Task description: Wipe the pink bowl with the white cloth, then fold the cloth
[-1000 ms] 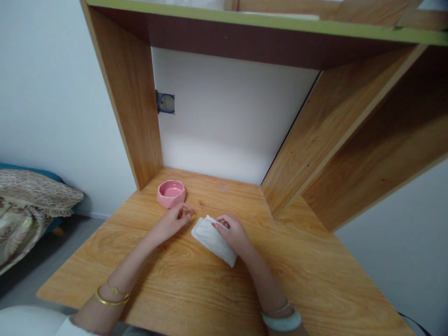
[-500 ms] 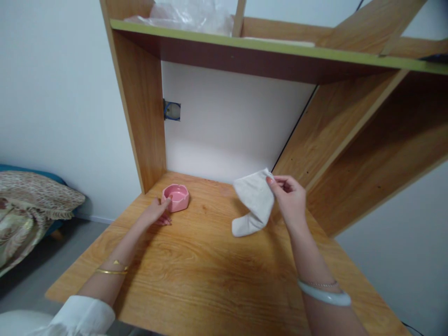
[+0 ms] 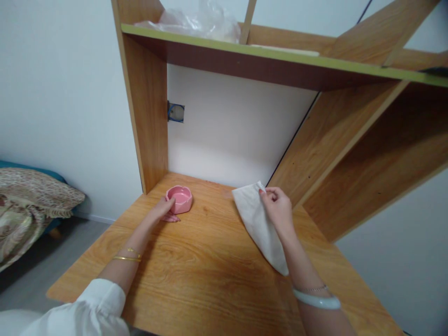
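My right hand pinches the top corner of a white cloth and holds it up over the wooden desk; the cloth hangs down along my forearm. My left hand rests against the near left side of a small pink ashtray that sits on the desk towards the back left. Its fingers curl round the ashtray's edge. A pale bangle is on my right wrist and thin gold bangles are on the left.
A shelf with a green edge runs above the desk and carries a crumpled clear plastic bag. Wooden side panels close in left and right. A socket box sits in the back wall. A bed with patterned bedding lies at left.
My right hand lifted the folded cloth off the desk, and it fell open and now hangs long. My left hand slid back to the pink ashtray and took hold of its side.
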The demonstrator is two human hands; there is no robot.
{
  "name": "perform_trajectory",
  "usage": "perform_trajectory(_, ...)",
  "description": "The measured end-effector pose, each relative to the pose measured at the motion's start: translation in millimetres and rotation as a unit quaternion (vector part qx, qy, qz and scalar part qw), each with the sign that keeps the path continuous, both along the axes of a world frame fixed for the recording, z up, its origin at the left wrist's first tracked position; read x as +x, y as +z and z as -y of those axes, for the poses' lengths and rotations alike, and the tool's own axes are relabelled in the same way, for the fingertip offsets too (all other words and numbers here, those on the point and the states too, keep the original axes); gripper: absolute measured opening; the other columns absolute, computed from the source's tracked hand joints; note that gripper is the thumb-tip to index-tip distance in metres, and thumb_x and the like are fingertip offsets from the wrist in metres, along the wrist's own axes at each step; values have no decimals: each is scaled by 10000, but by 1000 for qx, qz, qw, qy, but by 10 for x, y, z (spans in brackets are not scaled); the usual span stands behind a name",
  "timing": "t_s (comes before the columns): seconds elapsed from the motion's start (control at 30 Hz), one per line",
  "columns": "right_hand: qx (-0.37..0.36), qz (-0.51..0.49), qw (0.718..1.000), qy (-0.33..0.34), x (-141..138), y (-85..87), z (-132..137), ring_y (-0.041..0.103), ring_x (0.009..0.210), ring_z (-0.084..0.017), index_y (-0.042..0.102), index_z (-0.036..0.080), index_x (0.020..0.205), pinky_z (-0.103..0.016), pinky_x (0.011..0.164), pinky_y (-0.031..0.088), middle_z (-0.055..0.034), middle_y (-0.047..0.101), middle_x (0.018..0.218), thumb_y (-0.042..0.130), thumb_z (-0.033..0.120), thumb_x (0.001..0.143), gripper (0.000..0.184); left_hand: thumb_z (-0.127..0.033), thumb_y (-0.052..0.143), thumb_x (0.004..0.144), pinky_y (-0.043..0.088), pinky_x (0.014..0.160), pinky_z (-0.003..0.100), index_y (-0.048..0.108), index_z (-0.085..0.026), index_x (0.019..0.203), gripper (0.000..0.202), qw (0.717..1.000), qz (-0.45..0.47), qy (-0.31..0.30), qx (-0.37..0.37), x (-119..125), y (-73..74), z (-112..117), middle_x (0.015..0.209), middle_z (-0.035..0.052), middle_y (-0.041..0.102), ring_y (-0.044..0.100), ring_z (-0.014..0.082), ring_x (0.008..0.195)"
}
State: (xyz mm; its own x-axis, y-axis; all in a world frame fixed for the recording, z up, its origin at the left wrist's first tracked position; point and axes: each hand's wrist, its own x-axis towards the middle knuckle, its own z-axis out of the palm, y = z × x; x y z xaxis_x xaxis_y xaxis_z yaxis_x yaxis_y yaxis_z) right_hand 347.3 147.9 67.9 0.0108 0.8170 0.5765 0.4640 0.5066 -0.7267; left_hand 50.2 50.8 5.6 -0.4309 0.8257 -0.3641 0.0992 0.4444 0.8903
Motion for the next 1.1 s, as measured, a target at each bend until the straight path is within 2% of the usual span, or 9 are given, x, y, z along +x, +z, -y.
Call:
perform_trajectory(0.13,-37,-46,998,23,-193,-271,132,356,436,-102,514,192,762,-230,434,268,87,345,478,506,417,749,225,-443,347,865,490,445,268,223,-87,1279,560,1000,10,-26,-14,192,11,-27,520,84,608,629,215,494)
perform_trajectory(0.33,-45,-63,991,106,-589,-471,323,420,517,-118,495,206,826,-234,501,345,60,407,566,461,391,793,191,-333,414,838,477,417,260,295,-134,1269,489,991,-13,-130,-12,608,-12,-75,504,41,590,608,195,425)
perform_trajectory(0.53,-25,142,966,212,-791,-586,389,492,682,-161,584,211,737,-282,664,383,-4,528,660,451,361,814,214,-325,378,843,448,381,229,292,-191,1297,482,978,-74,-190,37,853,-25,-44,571,28,609,596,171,415)
perform_trajectory(0.6,-19,174,967,186,-758,-625,393,512,758,-185,600,212,755,-310,716,387,-35,564,742,437,324,818,208,-363,387,837,435,375,220,326,-211,1278,470,974,-94,-198,54,873,-9,-12,618,30,627,587,160,409)
perform_trajectory(0.67,-15,165,978,125,-687,-686,375,522,844,-213,588,205,899,-338,757,394,-69,577,867,464,281,786,184,-367,405,823,427,382,217,361,-218,1255,458,971,-111,-204,65,880,9,23,667,32,643,575,146,401)
perform_trajectory(0.77,-33,151,985,71,-568,-828,313,513,971,-252,472,185,1132,-369,806,394,-109,558,1037,583,276,684,471,-320,414,807,443,448,245,424,-210,1214,422,962,-169,-196,89,911,38,64,762,51,661,586,154,439)
perform_trajectory(0.87,-103,154,978,100,-486,-979,249,571,885,-245,418,192,1181,-344,731,427,-87,599,981,639,303,633,602,-289,468,769,464,636,311,458,-182,1207,451,931,-295,-186,112,992,95,85,890,106,658,640,237,703)
perform_trajectory(1.0,-135,135,974,119,-445,-1072,217,601,794,-226,515,192,1060,-315,662,437,-72,639,880,551,266,699,371,-324,483,769,422,757,384,365,-172,1306,571,886,-406,-205,88,1087,199,101,980,161,632,596,311,903)
perform_trajectory(1.1,-125,106,982,91,-450,-1079,238,600,814,-237,559,172,983,-327,671,441,-94,644,879,476,233,729,274,-388,464,792,404,791,420,313,-179,1339,605,892,-394,-209,78,1072,183,129,996,171,625,583,330,926)
